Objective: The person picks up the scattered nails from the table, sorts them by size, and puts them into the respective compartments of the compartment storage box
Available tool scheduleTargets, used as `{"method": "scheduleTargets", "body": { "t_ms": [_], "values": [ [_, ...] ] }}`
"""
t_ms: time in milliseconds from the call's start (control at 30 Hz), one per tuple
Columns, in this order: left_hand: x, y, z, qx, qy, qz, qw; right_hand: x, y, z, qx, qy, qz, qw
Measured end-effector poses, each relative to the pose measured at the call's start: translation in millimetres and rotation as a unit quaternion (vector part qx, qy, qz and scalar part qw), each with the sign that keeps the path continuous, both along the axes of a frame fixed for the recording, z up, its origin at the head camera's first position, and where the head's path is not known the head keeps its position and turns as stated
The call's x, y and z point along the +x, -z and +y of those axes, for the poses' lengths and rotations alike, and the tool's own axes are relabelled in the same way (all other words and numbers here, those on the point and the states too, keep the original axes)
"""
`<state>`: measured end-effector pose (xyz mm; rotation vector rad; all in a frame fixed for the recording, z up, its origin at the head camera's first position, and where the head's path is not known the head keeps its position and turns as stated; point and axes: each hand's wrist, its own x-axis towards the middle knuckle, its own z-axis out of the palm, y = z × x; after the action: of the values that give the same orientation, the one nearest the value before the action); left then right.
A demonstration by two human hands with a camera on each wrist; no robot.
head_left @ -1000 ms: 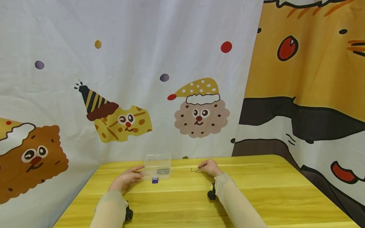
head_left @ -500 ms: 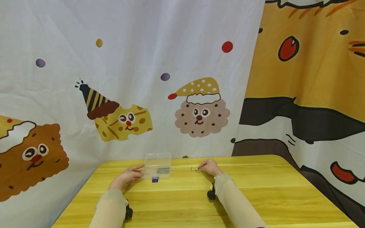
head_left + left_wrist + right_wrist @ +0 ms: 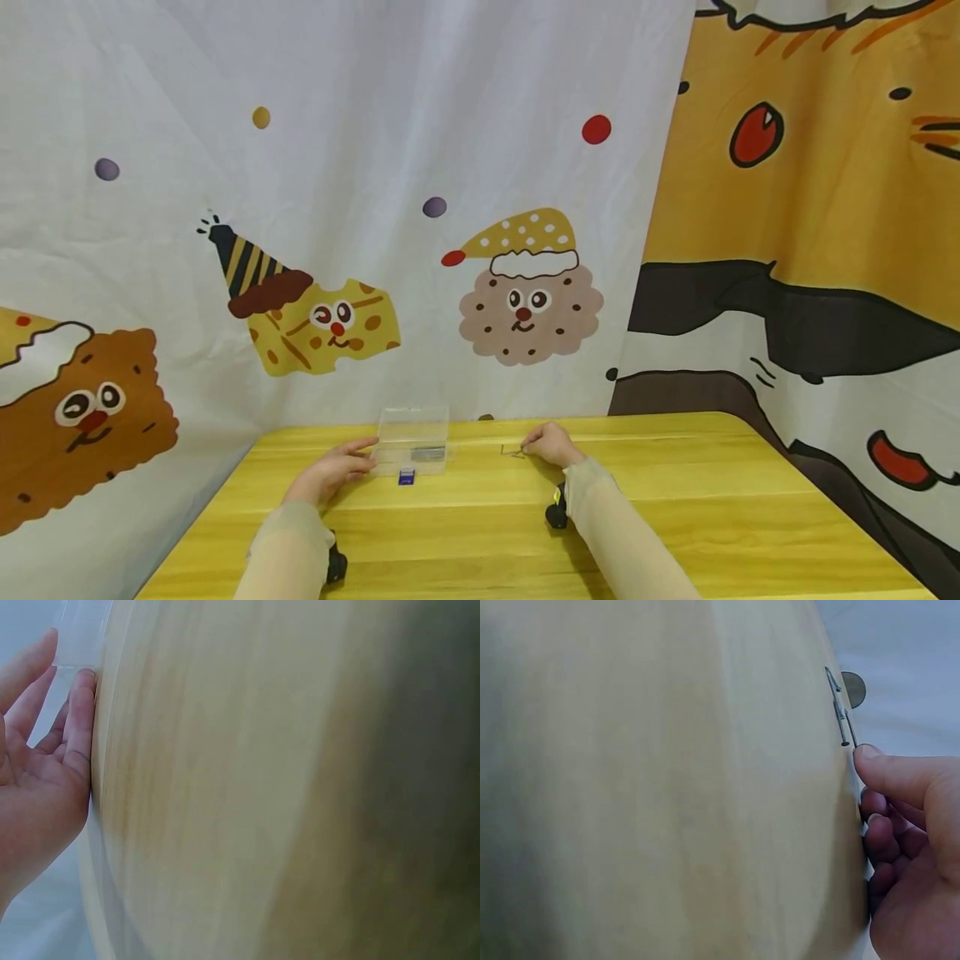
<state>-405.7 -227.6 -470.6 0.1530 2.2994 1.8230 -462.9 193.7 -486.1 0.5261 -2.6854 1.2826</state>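
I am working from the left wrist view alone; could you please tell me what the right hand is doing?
Observer: The right hand is pinching one end of a thin metal piece at the table.
Operator: Thank you. May I ask whether anything is inside the clear box by the left hand?
Observer: Yes, the head view shows some thin grey pieces in its right part.
Operator: And is there anything at its near side, please?
Observer: Yes, a small blue tab, close to the middle of that side.
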Motion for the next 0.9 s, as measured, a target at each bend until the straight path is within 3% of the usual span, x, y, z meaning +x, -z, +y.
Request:
{"method": "scheduleTargets", "body": {
  "t_ms": [167, 333, 900],
  "values": [
    [-0.5, -0.4, 0.1, 0.001, -0.004, 0.004, 1.0, 12.4, -15.6, -9, 0.024, 0.044, -0.044, 0.9978],
    [-0.1, 0.1, 0.3, 0.005, -0.01, -0.001, 0.9999, 9.6, -21.7, -9, 0.008, 0.027, -0.068, 0.9973],
    [3.6, -2.2, 1.4, -0.005, -0.002, 0.002, 1.0, 9.9, -51.0, -16, -0.003, -0.004, -0.051, 0.9987]
  ]
}}
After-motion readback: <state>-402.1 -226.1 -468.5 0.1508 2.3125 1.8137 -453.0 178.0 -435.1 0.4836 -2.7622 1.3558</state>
